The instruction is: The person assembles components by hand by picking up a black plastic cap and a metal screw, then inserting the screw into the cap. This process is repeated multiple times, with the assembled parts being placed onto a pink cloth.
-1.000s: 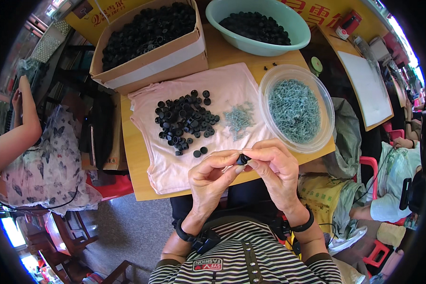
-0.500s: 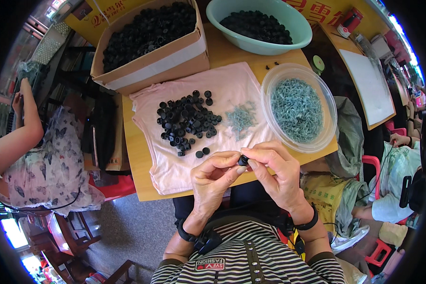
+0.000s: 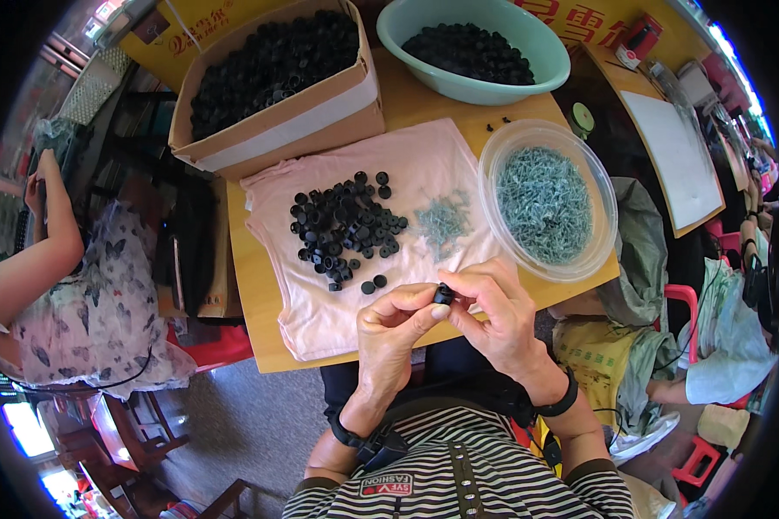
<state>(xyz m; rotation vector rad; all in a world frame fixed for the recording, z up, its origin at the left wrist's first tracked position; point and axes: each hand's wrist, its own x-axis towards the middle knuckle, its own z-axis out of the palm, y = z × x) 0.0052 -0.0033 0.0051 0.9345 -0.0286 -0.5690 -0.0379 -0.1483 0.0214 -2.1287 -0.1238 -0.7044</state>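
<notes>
Fingertips of my left hand (image 3: 395, 327) and right hand (image 3: 492, 310) pinch together on one small black cap (image 3: 443, 295), possibly with a screw, over the pink cloth (image 3: 337, 307).

Lighting: bright, even daylight; strongest glare at right rim and lower left corner. Shadows: soft, short, under the hands (image 3: 446, 324) on the bench (image 3: 251, 285). Focus: sharp centre, softer toward rim. Distortion: heavy fisheye bending of straight edges; black circular vignette.
</notes>
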